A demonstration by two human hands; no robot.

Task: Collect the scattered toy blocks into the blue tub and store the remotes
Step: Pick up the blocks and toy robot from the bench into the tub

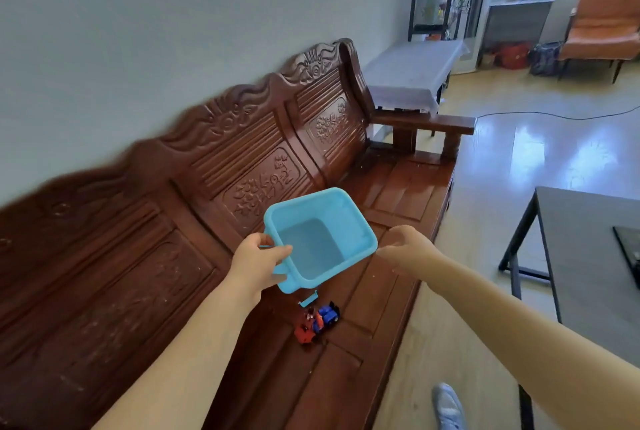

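Observation:
The blue tub (322, 218) hangs tilted above the wooden bench seat, and it looks empty. My left hand (258, 259) grips its near left rim, thumb over the edge. My right hand (403, 246) reaches out just right of the tub's rim with loosely curled fingers, holding nothing. On the seat below the tub lie a red and blue cluster of toy blocks (317, 322) and a small light blue piece (308, 300). No remote shows clearly.
The carved wooden bench (221, 166) runs along the grey wall. A dark table (588, 256) stands to the right, with a dark flat object (628, 249) at its edge. A cloth-covered side table (408, 72) sits beyond the bench. My foot (448, 405) is on the shiny floor.

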